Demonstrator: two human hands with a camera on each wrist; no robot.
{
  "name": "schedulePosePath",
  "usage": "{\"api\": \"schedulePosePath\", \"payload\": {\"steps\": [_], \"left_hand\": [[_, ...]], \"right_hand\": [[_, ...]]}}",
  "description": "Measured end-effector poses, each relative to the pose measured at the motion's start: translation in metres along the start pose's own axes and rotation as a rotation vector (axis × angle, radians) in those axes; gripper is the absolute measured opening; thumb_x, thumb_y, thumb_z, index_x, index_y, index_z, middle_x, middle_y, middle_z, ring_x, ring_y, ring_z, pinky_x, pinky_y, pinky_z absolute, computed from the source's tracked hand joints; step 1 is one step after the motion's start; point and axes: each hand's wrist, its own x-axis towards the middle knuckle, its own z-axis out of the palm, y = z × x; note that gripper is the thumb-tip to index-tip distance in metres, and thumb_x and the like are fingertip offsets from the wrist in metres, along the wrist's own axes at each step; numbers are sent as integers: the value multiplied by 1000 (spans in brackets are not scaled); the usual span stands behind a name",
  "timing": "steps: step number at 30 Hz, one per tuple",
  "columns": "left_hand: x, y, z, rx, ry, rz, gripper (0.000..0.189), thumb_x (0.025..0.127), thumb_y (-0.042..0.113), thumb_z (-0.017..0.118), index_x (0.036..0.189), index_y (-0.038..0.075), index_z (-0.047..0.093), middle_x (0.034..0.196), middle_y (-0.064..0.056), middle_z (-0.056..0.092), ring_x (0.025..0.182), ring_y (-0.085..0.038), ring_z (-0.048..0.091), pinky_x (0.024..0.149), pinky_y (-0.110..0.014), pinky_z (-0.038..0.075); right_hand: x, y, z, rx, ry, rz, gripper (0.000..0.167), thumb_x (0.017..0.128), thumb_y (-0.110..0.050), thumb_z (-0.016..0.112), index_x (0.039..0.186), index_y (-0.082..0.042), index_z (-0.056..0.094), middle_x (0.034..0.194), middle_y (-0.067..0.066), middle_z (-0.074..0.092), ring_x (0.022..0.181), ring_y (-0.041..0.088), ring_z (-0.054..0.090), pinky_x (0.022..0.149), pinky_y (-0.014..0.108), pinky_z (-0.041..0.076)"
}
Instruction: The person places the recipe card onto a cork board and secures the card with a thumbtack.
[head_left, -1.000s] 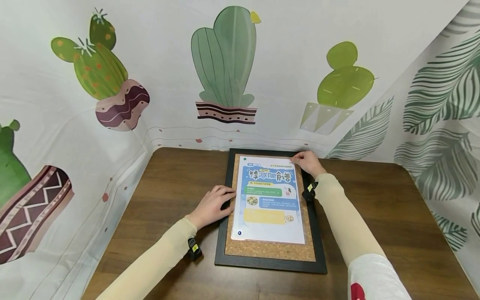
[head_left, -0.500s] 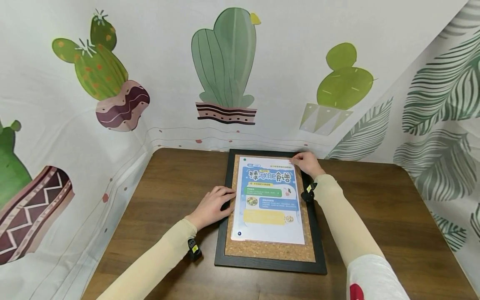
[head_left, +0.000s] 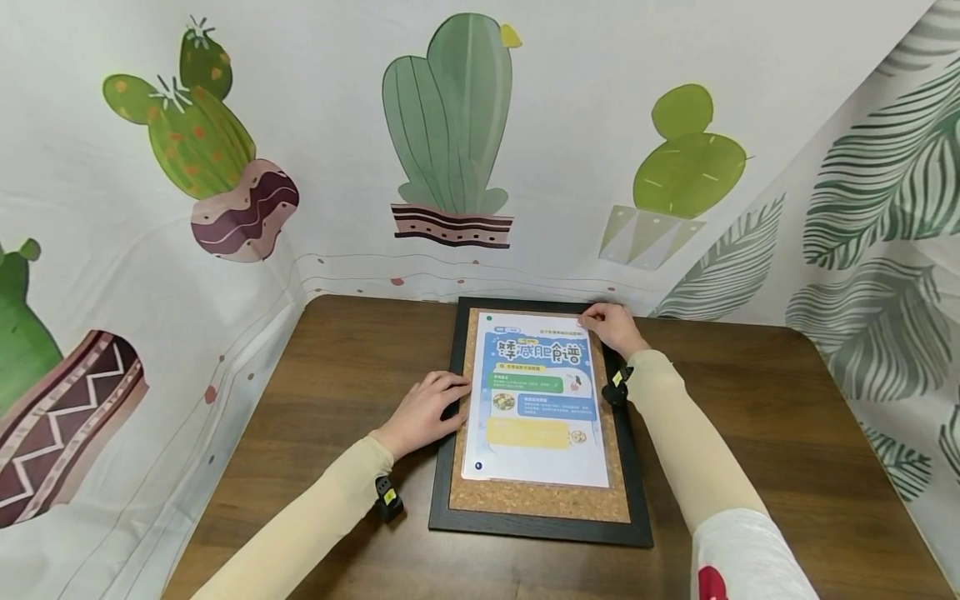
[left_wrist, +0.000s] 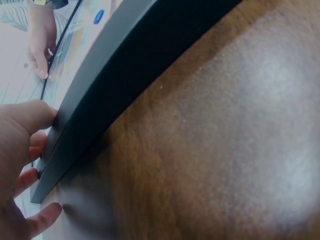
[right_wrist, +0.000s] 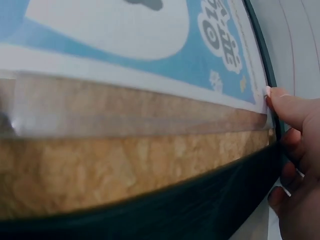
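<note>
Behind everything hangs a white cloth backdrop (head_left: 570,125) printed with potted cacti and grey-green leaves; it meets the far side of the brown wooden surface (head_left: 750,433). The surface has rounded far corners and runs out wide on both sides of my arms, so sideways there is broad room. The black-framed corkboard (head_left: 540,527) lies flat near its middle, far rim just beside the cloth, right rim well apart from the surface's right edge. On the cork lies a printed poster (head_left: 536,400) with large Chinese characters, its clear film margin (right_wrist: 150,107) reaching past the paper; a wider strip of cork shows below it than above.

My beige sleeves (head_left: 675,425) come in from both sides. My left hand (head_left: 426,414) rests on the board's left rim, fingers apart, reaching toward the poster's left edge. My right hand (head_left: 617,329) is at its top right corner, fingers bent, thumb tip touching there; I cannot tell whether they pinch anything. Each wrist carries a small black camera (head_left: 388,498). A green dot (head_left: 490,317) and a dark blue dot (head_left: 478,466) mark the poster's left corners.
</note>
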Motion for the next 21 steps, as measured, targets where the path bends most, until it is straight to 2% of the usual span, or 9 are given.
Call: {"api": "schedulePosePath", "payload": {"steps": [6,14,21], "left_hand": [[1,-2,1,3,-9,-2,46,99,26,73,142,8,66,146,-7,59,137,-29,47,104,-56,45],[0,-3,1,11,-19,-5,46,100,27,71,143,9,65,147,-6,58,138,-28,47,104,-55,45],[0,-3,1,26,-11,6,45,100,26,71,142,10,66,145,-6,59,137,-28,48,101,-55,48]], "right_hand": [[1,3,1,-46,18,-94,17,105,-18,65,106,-3,73,83,10,59,80,29,49,75,39,37],[3,4,1,-128,-1,-149,15,106,-19,63,106,-6,71,87,12,61,89,33,47,92,48,31],[2,9,1,-179,-11,-240,11,106,-16,63,103,-8,69,84,10,61,86,32,48,97,50,29]]}}
